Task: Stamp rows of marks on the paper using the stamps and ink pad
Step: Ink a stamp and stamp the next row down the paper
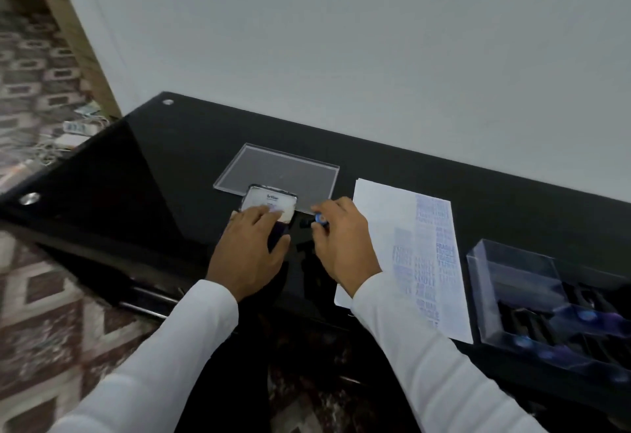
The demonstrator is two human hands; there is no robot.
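— Where do we have room on the surface (164, 159)?

— We see the black glossy top running from its rounded far-left corner along the wall toward the right. The left part is bare; its near edge cuts diagonally below our left sleeve. Between the two hands there is a narrow dark strip of open top.

— And the edges on the right?

— The paper (386, 227) lies just right of our right hand (341, 245), its near corner under the right sleeve. Beyond it, close but apart, stands the clear box (505, 282) holding the dark stamps with blue tops, near the surface's front edge.

— What are our hands doing?

— Our left hand (251, 251) lies with fingers spread flat on the ink pad (269, 204), whose white lid stands raised behind the fingertips. Our right hand pinches a small stamp (319, 219) with a blue cap, just right of the pad; whether it touches the surface we can't quite tell, the picture is blurred there.

— And the paper itself?

— White, with columns of blue stamped words down its right half, some faint, some darker. Behind the pad lies a clear flat lid (283, 169).
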